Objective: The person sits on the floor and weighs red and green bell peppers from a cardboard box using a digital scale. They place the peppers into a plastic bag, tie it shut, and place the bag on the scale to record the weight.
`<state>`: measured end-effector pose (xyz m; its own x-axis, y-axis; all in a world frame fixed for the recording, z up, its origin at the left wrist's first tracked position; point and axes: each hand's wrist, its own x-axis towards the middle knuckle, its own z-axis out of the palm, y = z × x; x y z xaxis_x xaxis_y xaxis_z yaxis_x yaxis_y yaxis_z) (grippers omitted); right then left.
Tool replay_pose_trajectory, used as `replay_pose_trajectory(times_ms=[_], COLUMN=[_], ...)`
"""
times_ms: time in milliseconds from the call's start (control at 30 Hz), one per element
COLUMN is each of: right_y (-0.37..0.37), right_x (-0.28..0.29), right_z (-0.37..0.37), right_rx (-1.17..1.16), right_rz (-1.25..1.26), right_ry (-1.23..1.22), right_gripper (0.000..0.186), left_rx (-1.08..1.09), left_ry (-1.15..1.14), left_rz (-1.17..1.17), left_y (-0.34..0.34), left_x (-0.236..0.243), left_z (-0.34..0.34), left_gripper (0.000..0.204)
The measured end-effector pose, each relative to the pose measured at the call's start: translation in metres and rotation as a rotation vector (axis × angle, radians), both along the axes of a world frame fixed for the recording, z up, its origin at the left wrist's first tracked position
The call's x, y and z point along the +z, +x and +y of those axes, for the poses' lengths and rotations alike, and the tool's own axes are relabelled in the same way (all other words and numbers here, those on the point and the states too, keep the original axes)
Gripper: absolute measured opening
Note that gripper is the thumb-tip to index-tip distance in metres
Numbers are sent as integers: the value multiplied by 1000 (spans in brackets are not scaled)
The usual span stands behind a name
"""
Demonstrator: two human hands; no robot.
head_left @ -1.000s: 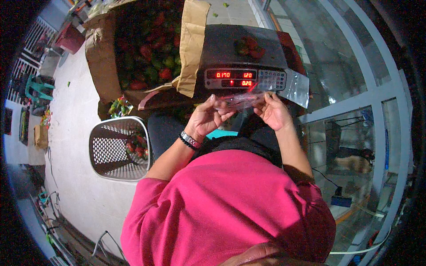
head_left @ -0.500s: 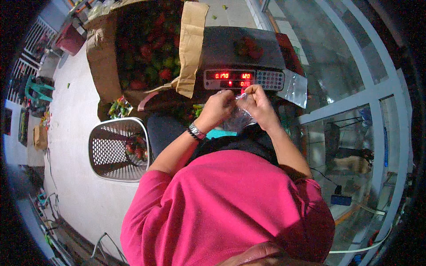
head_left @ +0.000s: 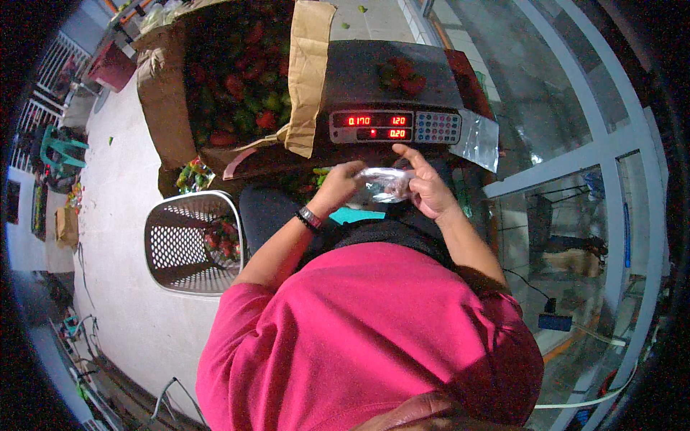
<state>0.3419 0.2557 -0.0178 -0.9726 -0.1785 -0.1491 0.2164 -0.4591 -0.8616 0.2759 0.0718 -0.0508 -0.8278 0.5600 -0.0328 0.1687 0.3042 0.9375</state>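
Note:
A clear plastic bag (head_left: 383,185) is stretched open between my hands, in front of the scale. My left hand (head_left: 338,189) grips one side of its mouth, the fingers curled in. At the other side my right hand (head_left: 431,192) holds the bag with bent fingers, while its index finger points up and away from the plastic. Just beyond is a dark digital scale (head_left: 359,79) with a lit red display and a keypad. A small heap of red and green peppers (head_left: 404,76) rests on its platform.
A large brown carton (head_left: 162,108) full of red and green peppers stands left of the scale. Nearer, a white perforated basket (head_left: 154,248) contains some red peppers. More plastic bags (head_left: 480,144) lie by the scale's right edge. A glass-panelled frame (head_left: 553,172) borders the right.
The bag has gone from bunched between pinching fingers to spread with its mouth wide. My hands have moved apart and slightly nearer to me, and the right index finger has lifted.

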Motion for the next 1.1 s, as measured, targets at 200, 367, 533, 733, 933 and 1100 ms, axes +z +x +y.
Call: replay_pose_trajectory(times_ms=[200, 367, 533, 733, 933, 1100], right_y=[-13, -23, -21, -3, -14, -20], right_x=[-40, -66, -36, -11, -14, -19], right_z=[9, 8, 11, -2, 13, 2], right_rx=[386, -193, -249, 119, 80, -241], right_rz=[65, 201, 262, 11, 241, 361], right_ry=[-557, 866, 926, -364, 523, 1152], right_gripper=[53, 52, 60, 58, 22, 52], left_rx=[190, 48, -21, 126, 200, -50], left_ry=[693, 571, 243, -38, 628, 491], left_rz=[-1026, -822, -194, 100, -667, -682], left_y=[-9, 17, 28, -7, -15, 15], left_x=[13, 40, 39, -1, 12, 35], left_z=[10, 16, 10, 3, 7, 9], left_gripper=[13, 24, 48, 29, 20, 19])
